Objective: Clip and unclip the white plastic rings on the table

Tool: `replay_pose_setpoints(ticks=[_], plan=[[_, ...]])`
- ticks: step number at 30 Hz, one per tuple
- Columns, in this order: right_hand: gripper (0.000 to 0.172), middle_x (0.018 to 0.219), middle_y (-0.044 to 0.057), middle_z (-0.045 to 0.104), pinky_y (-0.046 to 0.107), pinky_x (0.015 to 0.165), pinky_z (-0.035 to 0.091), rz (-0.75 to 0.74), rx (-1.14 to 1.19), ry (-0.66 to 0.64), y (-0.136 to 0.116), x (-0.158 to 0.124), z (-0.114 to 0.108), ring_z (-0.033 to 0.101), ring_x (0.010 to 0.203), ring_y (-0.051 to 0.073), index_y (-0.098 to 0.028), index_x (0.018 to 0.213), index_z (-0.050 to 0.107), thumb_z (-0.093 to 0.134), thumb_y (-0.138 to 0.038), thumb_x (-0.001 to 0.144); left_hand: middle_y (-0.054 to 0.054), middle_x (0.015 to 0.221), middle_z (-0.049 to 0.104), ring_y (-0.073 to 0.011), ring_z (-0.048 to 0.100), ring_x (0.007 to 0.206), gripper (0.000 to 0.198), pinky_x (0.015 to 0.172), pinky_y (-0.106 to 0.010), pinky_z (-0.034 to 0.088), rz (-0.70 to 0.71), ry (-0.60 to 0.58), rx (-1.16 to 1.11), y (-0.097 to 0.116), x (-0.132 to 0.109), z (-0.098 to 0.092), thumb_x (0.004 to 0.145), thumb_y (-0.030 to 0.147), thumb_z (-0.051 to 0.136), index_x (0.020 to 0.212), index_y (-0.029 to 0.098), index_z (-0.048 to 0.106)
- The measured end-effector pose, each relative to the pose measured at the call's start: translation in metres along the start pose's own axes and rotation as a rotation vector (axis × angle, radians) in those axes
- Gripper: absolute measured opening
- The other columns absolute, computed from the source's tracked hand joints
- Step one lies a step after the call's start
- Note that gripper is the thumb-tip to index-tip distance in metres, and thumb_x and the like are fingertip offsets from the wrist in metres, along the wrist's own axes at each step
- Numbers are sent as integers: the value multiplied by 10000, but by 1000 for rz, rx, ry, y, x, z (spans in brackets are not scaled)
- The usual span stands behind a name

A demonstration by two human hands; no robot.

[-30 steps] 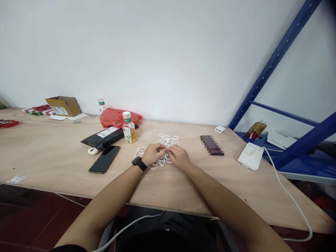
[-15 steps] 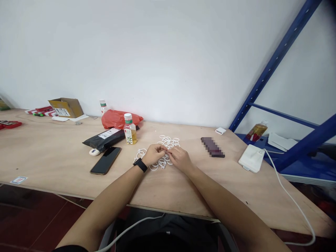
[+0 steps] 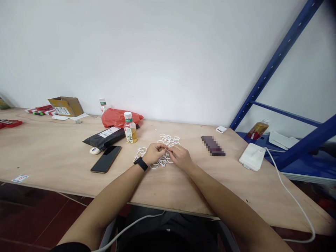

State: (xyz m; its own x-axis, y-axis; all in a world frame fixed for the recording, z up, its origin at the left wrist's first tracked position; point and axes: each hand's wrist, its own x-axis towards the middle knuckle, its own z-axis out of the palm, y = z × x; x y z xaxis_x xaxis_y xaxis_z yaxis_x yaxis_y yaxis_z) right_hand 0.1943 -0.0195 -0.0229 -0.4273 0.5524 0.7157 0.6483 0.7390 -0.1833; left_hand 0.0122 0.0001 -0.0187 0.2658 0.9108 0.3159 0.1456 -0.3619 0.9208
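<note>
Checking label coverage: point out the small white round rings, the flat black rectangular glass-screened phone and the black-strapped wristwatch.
Small white round rings point(image 3: 168, 142): head view, pile's far part.
Flat black phone point(image 3: 106, 159): head view, middle of the screen.
Wristwatch point(image 3: 141, 163): head view, strap.

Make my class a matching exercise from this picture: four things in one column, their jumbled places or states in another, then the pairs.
Column one
1. white rings
2. smartphone
3. smartwatch
4. cardboard box

Column two
A. strapped to the left arm
B. open-topped, near the wall
C. scattered around the left hand and right hand
D. beside the black mailer bag

Pairs: 1-C; 2-D; 3-A; 4-B
</note>
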Motion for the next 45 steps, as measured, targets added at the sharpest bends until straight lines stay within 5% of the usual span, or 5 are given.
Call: replay_pose_setpoints(ticks=[28,33,40,45], plan=[[193,822,58,684,312,732,468,-21,28,-24,-5,2,4,613,776,185,-223,934,664,476,-261,962,8,666,605,-97,527,619,127,601,-199,425,62,14,5,3,1,3,672,90,488,724,141,593],[180,834,54,699,311,742,476,26,111,15,-7,2,6,628,783,185,-222,939,668,494,-267,956,14,677,585,-107,537,650,178,647,-213,438,96,-15,-1,3,2,5,694,81,426,758,150,577],[206,890,46,698,300,747,477,259,189,18,15,26,10,628,824,183,-212,963,667,482,-300,956,-10,704,657,-138,590,660,229,645,-234,449,20,136,161,0,7,-13,738,129,424,794,153,645],[145,978,71,704,337,839,444,217,-29,-353,43,58,32,612,933,215,-216,953,711,592,-208,870,-29,674,684,-165,607,675,259,669,-257,440,-29,42,420,-4,11,-28,760,186,438,649,164,671]])
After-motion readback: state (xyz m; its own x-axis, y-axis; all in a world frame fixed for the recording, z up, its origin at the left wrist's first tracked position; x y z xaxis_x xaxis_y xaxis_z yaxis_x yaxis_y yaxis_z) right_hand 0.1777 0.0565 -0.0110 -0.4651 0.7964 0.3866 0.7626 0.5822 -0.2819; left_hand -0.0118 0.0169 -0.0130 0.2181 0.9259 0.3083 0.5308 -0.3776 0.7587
